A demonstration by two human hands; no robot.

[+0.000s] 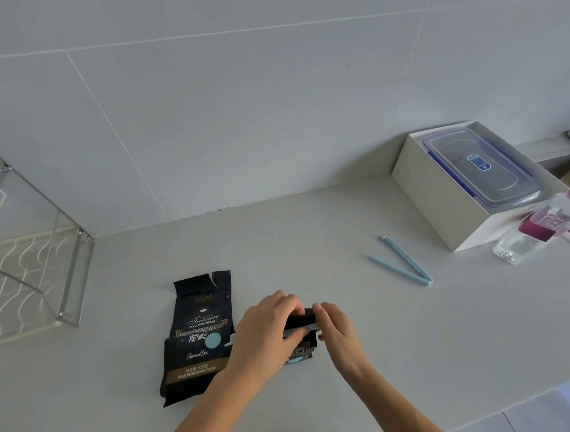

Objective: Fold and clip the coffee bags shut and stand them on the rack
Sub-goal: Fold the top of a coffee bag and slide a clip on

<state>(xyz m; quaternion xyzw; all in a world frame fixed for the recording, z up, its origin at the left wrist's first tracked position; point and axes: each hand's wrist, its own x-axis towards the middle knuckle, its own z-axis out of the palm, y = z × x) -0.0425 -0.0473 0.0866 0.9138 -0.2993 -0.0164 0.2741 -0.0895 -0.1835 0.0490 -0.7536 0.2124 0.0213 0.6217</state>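
Two black coffee bags lie on the counter. One coffee bag (198, 337) lies flat at the left with its torn top unfolded and untouched. The second bag (299, 350) sits between my hands, its top folded over, a light blue clip (300, 329) across the fold. My left hand (266, 328) grips the folded top and the clip from the left. Touching the fold's right end are the fingertips of my right hand (338, 332). A second blue clip (404, 261) lies open in a V on the counter at the right. The wire rack (33, 267) stands at the far left.
A white box (444, 205) holding a lidded plastic container (480, 167) sits at the back right. A clear water bottle (540, 224) with a magenta cap and label stands beside it. A tiled wall runs along the back of the counter.
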